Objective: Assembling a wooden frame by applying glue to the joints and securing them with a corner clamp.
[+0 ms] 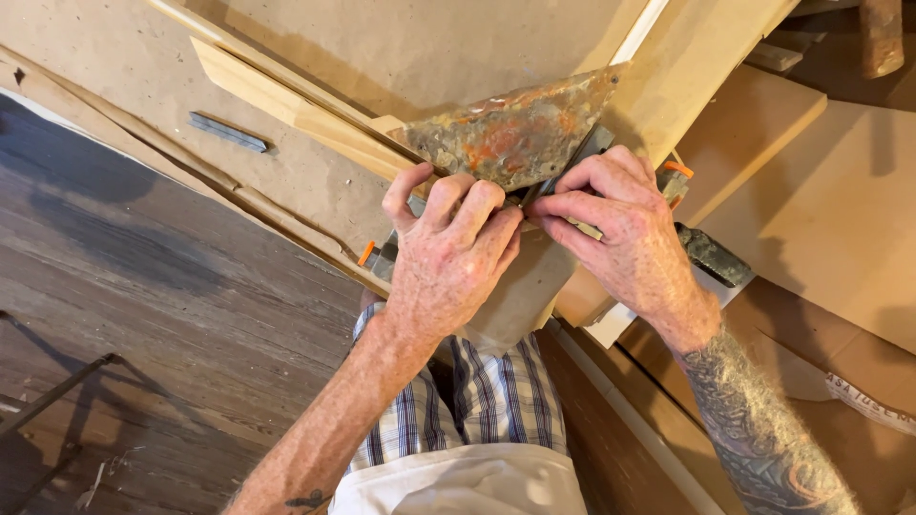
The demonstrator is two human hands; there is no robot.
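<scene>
Nearest the camera, a checked shirt [496,396] and a pale apron [468,486] are showing at the lower edge, with dark wooden floorboards [162,286] lying to the left.

Just beyond, the left hand [448,253] is curling over the near edge of the workpiece, fingers bent and pressed together, thumb spread toward the far side. The right hand [620,229] is meeting it from the other side, its fingertips [544,202] pinching toward a small point at the lower edge of the piece. What sits between the fingertips is too small to tell.

The workpiece is a mottled triangular sheet of rusty orange and grey-green metal [515,133]. It is lying on a tan paper-covered workbench [382,48], over a pale wooden strip [286,110], and touching both hands. A grey clamp with orange tips [377,256] is sitting at the bench edge below the left hand; a second orange-tipped part [676,174] is showing behind the right hand.

Judging progress: the sheet appears positioned and secured, and fine work along its near edge appears to be under way, not finished.

Farther left, a short grey metal bar [227,132] is resting apart on the bench.
</scene>
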